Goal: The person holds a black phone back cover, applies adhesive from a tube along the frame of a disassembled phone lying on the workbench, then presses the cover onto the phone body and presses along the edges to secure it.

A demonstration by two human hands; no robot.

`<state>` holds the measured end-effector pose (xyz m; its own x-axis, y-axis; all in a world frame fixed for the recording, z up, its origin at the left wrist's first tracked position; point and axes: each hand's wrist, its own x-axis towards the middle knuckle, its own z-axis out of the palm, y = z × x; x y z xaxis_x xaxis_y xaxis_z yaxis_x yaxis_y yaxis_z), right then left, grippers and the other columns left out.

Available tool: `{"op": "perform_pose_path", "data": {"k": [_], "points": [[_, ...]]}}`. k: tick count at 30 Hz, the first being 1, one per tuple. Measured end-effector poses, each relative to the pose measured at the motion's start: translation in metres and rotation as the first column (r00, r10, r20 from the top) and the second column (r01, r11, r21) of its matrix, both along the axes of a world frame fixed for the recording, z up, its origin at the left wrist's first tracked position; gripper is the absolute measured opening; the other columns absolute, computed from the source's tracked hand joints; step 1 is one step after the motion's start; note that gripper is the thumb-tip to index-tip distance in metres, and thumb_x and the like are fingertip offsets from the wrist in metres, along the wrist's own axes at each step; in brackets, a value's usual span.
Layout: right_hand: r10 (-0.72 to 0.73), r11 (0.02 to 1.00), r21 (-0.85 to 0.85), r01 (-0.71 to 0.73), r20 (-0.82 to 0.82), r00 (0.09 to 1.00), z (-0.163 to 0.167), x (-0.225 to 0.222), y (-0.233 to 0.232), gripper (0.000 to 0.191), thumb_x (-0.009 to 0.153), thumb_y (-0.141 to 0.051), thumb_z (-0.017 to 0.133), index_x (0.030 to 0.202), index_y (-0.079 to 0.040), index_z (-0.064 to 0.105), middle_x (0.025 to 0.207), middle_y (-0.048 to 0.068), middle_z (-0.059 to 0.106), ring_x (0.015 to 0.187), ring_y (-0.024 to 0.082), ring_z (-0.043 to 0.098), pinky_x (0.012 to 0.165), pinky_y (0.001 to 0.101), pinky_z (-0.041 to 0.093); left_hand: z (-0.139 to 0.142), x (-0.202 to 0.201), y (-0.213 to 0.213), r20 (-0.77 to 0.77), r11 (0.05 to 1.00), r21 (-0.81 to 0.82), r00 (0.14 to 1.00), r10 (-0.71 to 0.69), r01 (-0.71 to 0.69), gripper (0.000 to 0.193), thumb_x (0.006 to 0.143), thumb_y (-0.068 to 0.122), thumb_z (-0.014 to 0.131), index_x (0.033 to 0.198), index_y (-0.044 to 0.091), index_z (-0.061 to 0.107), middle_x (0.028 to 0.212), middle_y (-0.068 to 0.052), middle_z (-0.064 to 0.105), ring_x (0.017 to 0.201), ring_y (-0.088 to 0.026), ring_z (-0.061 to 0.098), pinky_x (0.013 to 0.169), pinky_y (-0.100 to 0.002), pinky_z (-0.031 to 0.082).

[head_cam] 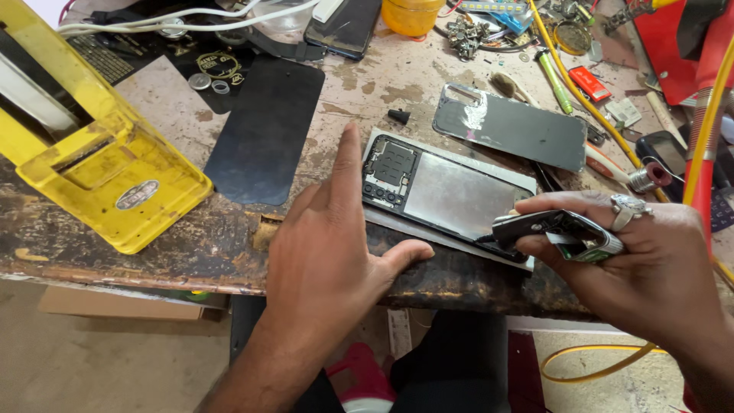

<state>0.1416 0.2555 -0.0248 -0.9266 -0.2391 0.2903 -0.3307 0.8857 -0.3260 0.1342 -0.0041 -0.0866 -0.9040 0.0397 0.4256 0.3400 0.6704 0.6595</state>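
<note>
Yellow metal stand (99,172), painted and scuffed, sits at far left on the bench (191,245), whose surface is worn, stained and chipped at the edge. Beside it lies a matte black mat (264,130), flat with rounded corners. Left hand (329,252): fingers spread wide, forefinger up, thumb pressing the near edge of the phone (447,195). Phone lies face down at bench centre, back removed; black frame, grey metallic plate, camera cluster at its left end. Glossy dark back cover (512,126) lies just behind it. Right hand (634,252): fingers closed on a small dark tool (554,229), tip touching the phone's right end.
</note>
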Motion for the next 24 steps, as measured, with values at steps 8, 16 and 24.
{"op": "perform_pose_path", "data": {"k": [8,16,24], "points": [[0.054,0.999,-0.003,-0.054,-0.02,0.998,-0.0009,-0.0054,-0.0085,0.035,0.077,-0.019,0.086,0.111,-0.014,0.078,0.09,0.004,0.08,0.071,0.004,0.07,0.065,0.0241,0.055,0.003,0.0,-0.0011,0.014,1.0,-0.006,1.0,-0.016,0.016,0.135,0.057,0.049,0.095,0.154,-0.005,0.017,0.112,-0.023,0.069,0.102,-0.038,0.064,0.081,-0.046,0.053],[0.019,0.997,-0.082,-0.015,0.046,0.999,-0.0062,-0.0096,-0.01,0.039,0.077,-0.018,0.084,0.115,-0.015,0.076,0.098,0.002,0.081,0.084,0.005,0.07,0.074,0.0238,0.057,0.0042,-0.0007,-0.0012,0.079,1.0,0.011,0.997,-0.025,0.025,0.133,0.058,0.049,0.094,0.154,-0.003,0.018,0.105,-0.021,0.07,0.1,-0.037,0.065,0.081,-0.047,0.053],[-0.038,0.999,-0.012,0.039,0.041,0.998,-0.0053,-0.005,-0.007,0.037,0.077,-0.018,0.087,0.113,-0.015,0.08,0.088,0.001,0.082,0.074,0.006,0.07,0.067,0.0246,0.055,0.0025,-0.0004,-0.0015,0.06,0.999,0.008,0.998,-0.036,0.036,0.134,0.058,0.051,0.094,0.153,-0.005,0.018,0.103,-0.021,0.07,0.098,-0.037,0.065,0.081,-0.046,0.053]]}}
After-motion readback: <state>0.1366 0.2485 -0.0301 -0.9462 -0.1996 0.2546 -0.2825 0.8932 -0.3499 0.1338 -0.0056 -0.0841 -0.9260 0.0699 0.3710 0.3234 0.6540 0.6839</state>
